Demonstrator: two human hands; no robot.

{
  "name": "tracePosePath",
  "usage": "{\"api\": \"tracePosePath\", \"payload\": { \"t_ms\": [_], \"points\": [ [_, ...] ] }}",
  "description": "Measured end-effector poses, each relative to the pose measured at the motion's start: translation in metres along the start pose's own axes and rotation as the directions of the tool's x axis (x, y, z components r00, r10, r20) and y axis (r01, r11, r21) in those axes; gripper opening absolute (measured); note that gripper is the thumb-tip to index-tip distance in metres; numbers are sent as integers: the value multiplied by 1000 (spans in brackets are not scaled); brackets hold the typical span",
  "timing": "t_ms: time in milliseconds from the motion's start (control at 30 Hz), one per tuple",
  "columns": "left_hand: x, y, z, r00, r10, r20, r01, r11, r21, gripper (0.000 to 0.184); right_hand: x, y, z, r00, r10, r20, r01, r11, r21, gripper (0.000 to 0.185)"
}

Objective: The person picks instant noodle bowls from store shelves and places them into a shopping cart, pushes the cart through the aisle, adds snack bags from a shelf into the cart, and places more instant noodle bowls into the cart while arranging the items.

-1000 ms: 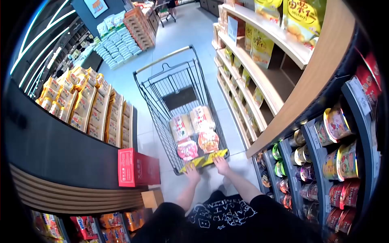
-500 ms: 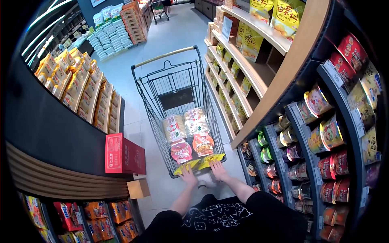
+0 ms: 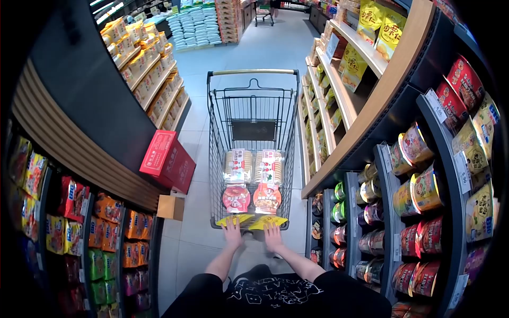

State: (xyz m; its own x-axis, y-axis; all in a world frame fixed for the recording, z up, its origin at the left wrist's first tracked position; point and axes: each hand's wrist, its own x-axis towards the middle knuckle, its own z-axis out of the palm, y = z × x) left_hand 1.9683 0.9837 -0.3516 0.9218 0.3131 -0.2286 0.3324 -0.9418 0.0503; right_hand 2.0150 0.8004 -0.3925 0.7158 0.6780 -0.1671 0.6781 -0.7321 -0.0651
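Yellow packets [image 3: 269,221]: two; hands [image 3: 273,237]: two.

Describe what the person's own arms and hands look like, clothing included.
Loose black sleeves end around the elbows, belonging to a black top printed with white lettering and small drawings. Both forearms are bare. The left hand and right hand show no gloves.

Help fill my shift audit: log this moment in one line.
left hand: on left yellow item | right hand: on right yellow item | cart: wrapped packs, round tubs
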Motion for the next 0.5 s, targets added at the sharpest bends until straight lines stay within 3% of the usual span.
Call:
{"api": "tracePosePath", "payload": {
  "t_ms": [67,100,133,200,233,267,300,367,400,433,467,500],
  "points": [
    [-15,-1,1,991,11,130,-16,999,41,98,-14,-7,3,999,-10,35,10,1000,16,75],
    [-23,-2,4,992,-6,123,0,999,41,98,-21,-8,3,997,-4,76,3,1000,22,72],
    [-31,-2,7,993,6,119,-16,997,79,98,-29,-9,3,992,-48,-116,41,997,-64,54],
    [-44,-4,21,997,6,80,-14,994,108,99,-33,-11,3,990,-74,-123,69,996,-49,43],
    [-52,-7,33,989,-9,148,-9,993,119,95,-30,-12,3,991,-77,-107,76,997,-16,33],
    [-53,-9,37,976,-22,217,-6,992,129,92,-29,-10,-7,988,-71,-138,81,995,66,16],
    [-49,-9,20,980,-23,198,-2,992,125,92,-34,-11,-10,968,-83,-235,104,992,76,14],
    [-49,-3,-37,899,-59,434,144,976,-164,81,-42,-9,-40,985,-126,120,97,970,225,18],
    [-35,-16,-28,955,70,289,62,903,-424,69,-43,-7,-34,974,-155,168,118,971,210,22],
    [-43,-8,-77,997,74,-4,-58,736,-675,60,-48,-8,-23,960,-180,215,138,970,198,27],
    [-39,-5,-107,962,85,-260,-266,512,-816,49,-52,-9,-8,968,-181,171,145,968,203,29],
    [-38,1,-151,970,33,-240,-236,353,-905,41,-57,-11,4,975,-182,131,152,966,210,32]
  ]
}}
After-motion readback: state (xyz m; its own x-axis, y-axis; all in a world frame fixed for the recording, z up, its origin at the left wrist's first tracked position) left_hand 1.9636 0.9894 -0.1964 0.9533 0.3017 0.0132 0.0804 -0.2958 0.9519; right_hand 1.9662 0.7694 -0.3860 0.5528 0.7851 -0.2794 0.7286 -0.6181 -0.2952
